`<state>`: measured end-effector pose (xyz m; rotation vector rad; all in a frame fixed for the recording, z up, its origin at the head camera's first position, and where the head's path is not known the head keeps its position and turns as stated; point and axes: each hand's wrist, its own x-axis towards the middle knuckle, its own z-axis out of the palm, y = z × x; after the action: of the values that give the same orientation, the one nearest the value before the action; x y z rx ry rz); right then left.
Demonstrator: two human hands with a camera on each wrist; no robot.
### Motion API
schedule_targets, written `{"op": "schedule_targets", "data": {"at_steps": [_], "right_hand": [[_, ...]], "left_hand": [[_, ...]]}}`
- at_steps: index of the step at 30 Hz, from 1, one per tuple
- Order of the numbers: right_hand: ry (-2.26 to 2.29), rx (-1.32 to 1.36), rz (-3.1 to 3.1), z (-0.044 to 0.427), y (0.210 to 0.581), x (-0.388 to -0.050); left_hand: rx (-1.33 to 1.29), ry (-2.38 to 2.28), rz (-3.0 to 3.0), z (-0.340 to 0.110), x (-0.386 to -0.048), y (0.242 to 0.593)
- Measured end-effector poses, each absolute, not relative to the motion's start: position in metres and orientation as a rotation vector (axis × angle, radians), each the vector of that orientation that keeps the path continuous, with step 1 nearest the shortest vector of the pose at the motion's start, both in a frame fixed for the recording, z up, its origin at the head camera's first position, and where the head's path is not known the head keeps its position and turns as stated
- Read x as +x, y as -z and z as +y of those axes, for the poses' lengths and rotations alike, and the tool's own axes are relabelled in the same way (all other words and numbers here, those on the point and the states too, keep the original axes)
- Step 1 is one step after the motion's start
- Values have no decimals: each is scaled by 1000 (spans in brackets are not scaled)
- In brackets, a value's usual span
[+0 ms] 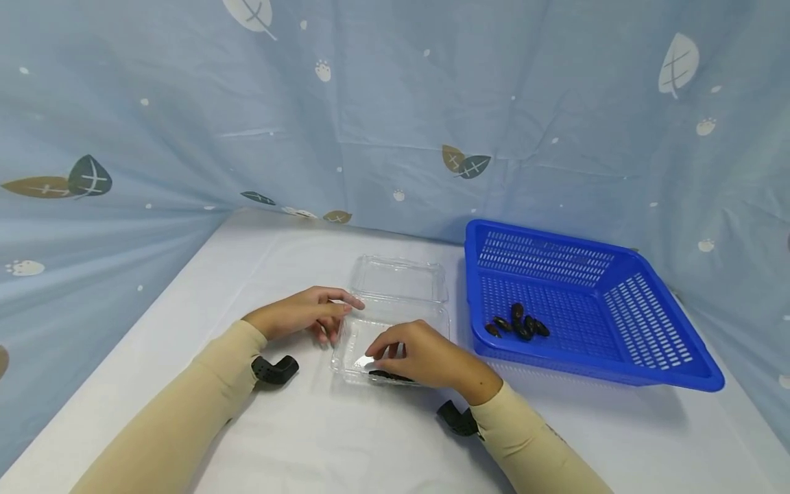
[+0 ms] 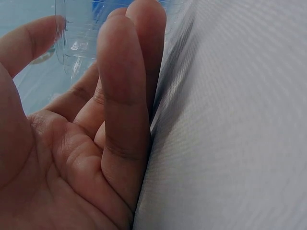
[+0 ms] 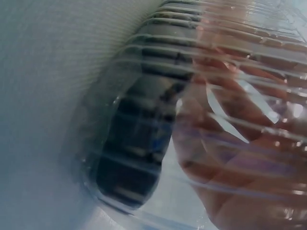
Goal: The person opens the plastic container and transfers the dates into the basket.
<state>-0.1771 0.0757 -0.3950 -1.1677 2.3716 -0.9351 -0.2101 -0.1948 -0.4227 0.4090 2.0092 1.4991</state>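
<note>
A clear plastic container (image 1: 364,336) lies with its lid (image 1: 400,280) folded back behind it. At its left edge is my left hand (image 1: 308,312), thumb and forefinger tips by the rim; in the left wrist view the hand's (image 2: 96,120) other fingers are extended along the white cloth. My right hand (image 1: 426,353) reaches into the container from the right, fingers bent downward with nothing visible between them. Dark oval pieces (image 1: 389,375) lie along its near wall, below that hand. The right wrist view shows these pieces (image 3: 136,139) through the ribbed plastic, beside the right hand (image 3: 240,124).
To the right stands a blue perforated basket (image 1: 592,363), with several dark brown oval pieces (image 1: 521,322) near its left side. A white cloth (image 1: 296,432) covers the table, and a blue leaf-patterned curtain (image 1: 382,89) hangs behind and at the sides.
</note>
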Motion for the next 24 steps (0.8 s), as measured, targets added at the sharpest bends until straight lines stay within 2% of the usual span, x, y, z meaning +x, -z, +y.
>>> {"op": "schedule_targets", "data": {"at_steps": [24], "right_hand": [[797,-1170,2313,71,395,-178]], "left_hand": [[450,-1484,2009,-196,-211,422]]}}
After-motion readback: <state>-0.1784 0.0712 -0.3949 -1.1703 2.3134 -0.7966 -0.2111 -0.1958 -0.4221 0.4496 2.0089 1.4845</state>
